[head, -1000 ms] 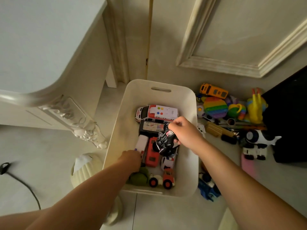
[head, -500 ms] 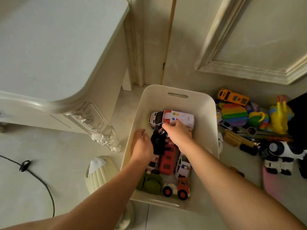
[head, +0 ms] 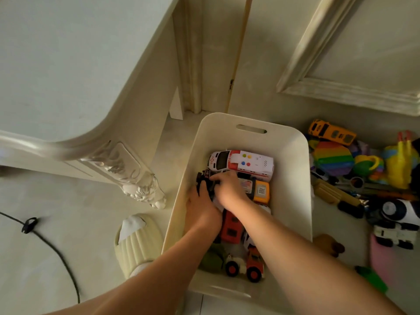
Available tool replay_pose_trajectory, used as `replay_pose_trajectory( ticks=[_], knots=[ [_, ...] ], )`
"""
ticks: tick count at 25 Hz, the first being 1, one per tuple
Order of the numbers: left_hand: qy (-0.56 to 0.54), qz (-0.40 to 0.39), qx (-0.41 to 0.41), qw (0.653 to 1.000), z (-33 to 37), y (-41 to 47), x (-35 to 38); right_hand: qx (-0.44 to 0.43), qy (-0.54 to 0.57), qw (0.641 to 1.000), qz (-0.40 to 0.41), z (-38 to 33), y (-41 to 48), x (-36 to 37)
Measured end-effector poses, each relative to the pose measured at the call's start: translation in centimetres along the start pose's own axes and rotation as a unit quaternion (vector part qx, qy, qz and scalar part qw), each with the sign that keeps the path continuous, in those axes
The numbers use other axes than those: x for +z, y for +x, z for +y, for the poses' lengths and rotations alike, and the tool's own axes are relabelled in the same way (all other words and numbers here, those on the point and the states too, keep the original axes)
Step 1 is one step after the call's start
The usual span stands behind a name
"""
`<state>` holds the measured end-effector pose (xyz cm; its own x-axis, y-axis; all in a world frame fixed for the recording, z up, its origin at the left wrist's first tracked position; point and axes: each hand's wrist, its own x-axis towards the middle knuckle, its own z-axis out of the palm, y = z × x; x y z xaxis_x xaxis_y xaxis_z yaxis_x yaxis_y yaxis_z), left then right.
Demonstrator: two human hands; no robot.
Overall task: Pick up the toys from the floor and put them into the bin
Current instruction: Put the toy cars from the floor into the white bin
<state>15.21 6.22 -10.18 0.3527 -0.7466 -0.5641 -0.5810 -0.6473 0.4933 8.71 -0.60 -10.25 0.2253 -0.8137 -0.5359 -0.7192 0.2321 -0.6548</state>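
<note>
A white plastic bin [head: 293, 160] stands on the floor and holds several toy vehicles, among them a white ambulance [head: 241, 163], a red truck [head: 231, 226] and an orange tractor [head: 246, 264]. Both my hands are inside the bin at its left wall. My left hand [head: 201, 211] and my right hand [head: 229, 189] together grip a small black toy car [head: 205, 181], which sits low against the bin's left side. More toys lie on the floor to the right: a yellow bus [head: 330, 133], a rainbow pop toy [head: 333, 159], a white robot dog [head: 397, 212].
A white carved table [head: 68, 87] stands to the left of the bin, its leg [head: 138, 185] close by. A cream ribbed lamp shade [head: 134, 242] lies by the bin's left front corner. A black cable [head: 45, 239] crosses the floor at left. A panelled door [head: 341, 53] rises behind.
My right hand carried the black toy car from above the bin's middle down to its left side. My left hand moved up from the red truck and took hold of the car too.
</note>
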Motion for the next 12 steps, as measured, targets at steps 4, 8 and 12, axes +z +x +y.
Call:
replay_pose_trajectory(
  ticks=[4, 8, 12],
  knots=[
    [0.178, -0.083, 0.026, 0.98, -0.1, 1.4, -0.6, -0.038, 0.034, 0.999, 0.017, 0.4, -1.9, -1.4],
    [0.205, -0.043, 0.086, 0.974, 3.6, 0.6, -4.4, -0.059, 0.197, 0.974, 0.097, -0.6, -5.0, -6.9],
    [0.006, 0.046, 0.175, 0.984, 9.1, -2.0, -6.3, -0.089, 0.326, 0.913, 0.229, 1.2, -9.7, -14.1]
  ],
)
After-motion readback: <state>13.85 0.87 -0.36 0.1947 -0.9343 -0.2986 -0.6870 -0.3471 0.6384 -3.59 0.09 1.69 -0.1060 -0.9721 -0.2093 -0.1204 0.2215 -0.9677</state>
